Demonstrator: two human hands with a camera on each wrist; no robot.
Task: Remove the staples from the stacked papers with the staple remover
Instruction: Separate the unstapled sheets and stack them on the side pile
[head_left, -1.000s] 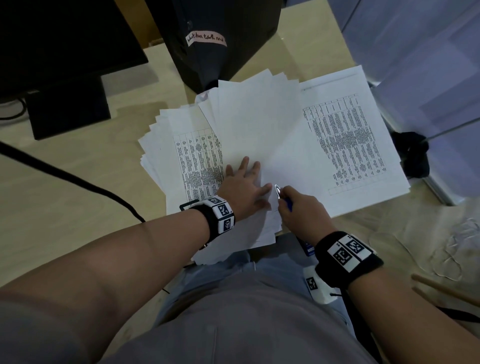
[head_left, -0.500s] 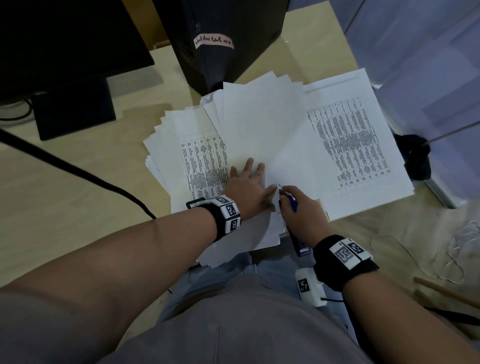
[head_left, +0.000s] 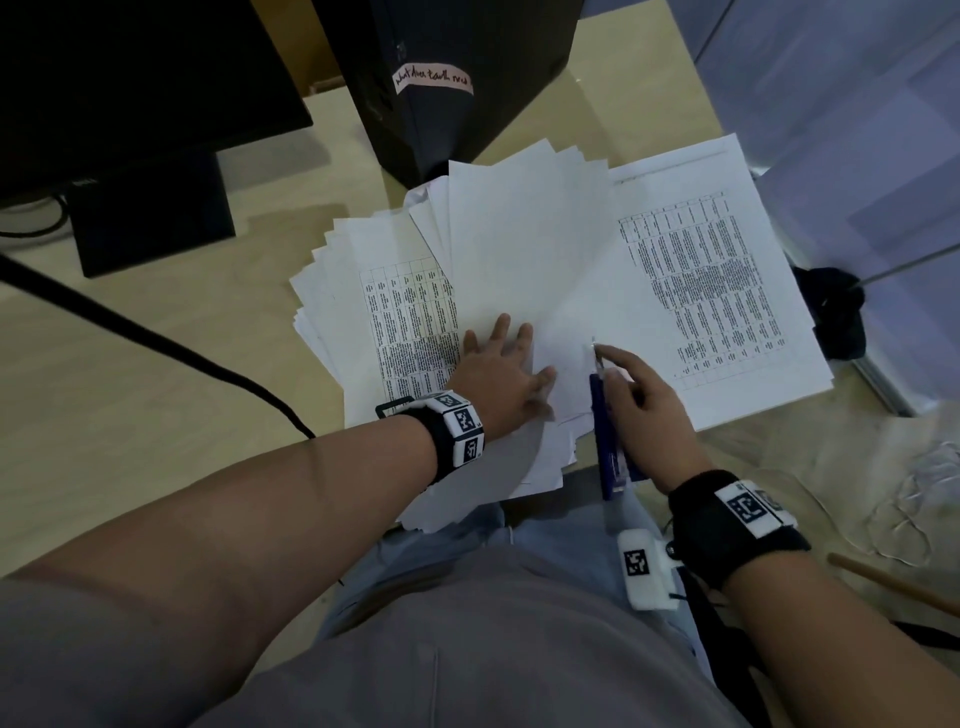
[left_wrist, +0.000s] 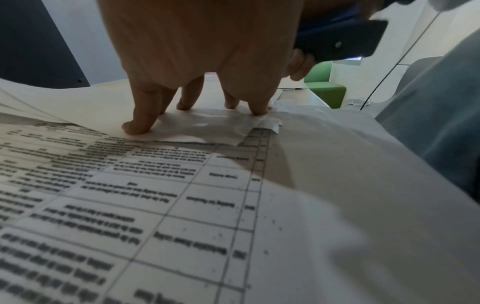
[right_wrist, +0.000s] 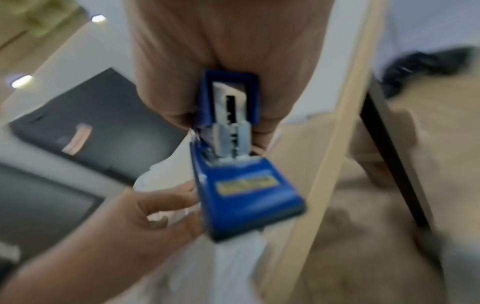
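White printed papers (head_left: 530, 270) lie fanned out in a stack on the desk in front of me. My left hand (head_left: 501, 371) presses flat on them with straight fingers (left_wrist: 141, 121), thumb by a folded corner (left_wrist: 270, 123). My right hand (head_left: 641, 400) grips a blue staple remover (head_left: 605, 441) (right_wrist: 239, 185), its metal tip (head_left: 595, 345) raised above the sheets just right of my left thumb. The left wrist view shows the tool's dark rear end (left_wrist: 340, 39). No staple is clear in any view.
A black computer tower (head_left: 457, 78) with a pink label stands behind the papers; a monitor base (head_left: 150, 213) and a black cable (head_left: 156, 338) are at left. A dark object (head_left: 836, 317) lies beyond the desk's right edge, clear plastic (head_left: 914, 499) at right.
My right hand has lifted and turned, so the blue staple remover now shows lengthwise with its tip pulled up off the papers. The left hand stays pressed on the stack.
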